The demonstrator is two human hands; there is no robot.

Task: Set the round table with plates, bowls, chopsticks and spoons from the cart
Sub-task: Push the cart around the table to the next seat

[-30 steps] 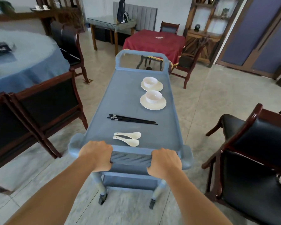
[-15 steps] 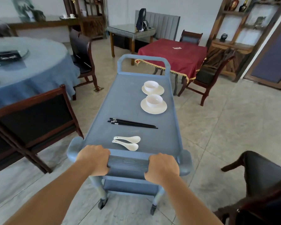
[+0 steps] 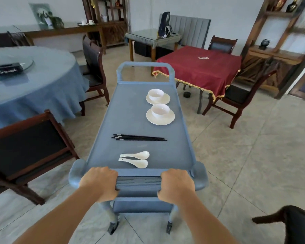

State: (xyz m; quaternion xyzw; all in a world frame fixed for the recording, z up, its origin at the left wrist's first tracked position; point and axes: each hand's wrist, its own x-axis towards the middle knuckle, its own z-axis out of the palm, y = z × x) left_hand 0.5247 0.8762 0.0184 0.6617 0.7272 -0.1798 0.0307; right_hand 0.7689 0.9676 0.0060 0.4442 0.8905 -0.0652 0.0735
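A blue cart (image 3: 128,110) stands in front of me. My left hand (image 3: 99,183) and my right hand (image 3: 176,186) both grip its near handle (image 3: 138,183). On the cart top lie two white spoons (image 3: 136,160), black chopsticks (image 3: 139,137) and two white plates, each with a white bowl on it: the nearer bowl (image 3: 160,110) on its plate (image 3: 160,118), the farther bowl (image 3: 155,94) on its plate (image 3: 164,100). The round table (image 3: 33,85) with a blue cloth is at the left.
Dark wooden chairs stand at the round table: one near left (image 3: 25,147), one beyond (image 3: 92,67). A square table with a red cloth (image 3: 199,67) and its chair (image 3: 243,92) stand ahead right. Another chair's arm (image 3: 289,219) shows at bottom right. A black box (image 3: 6,69) lies on the glass turntable.
The cart and I have rolled forward and swung left. The right-hand chair has slid nearly out of view, and the round table and red table have come closer. Both hands stay on the handle.
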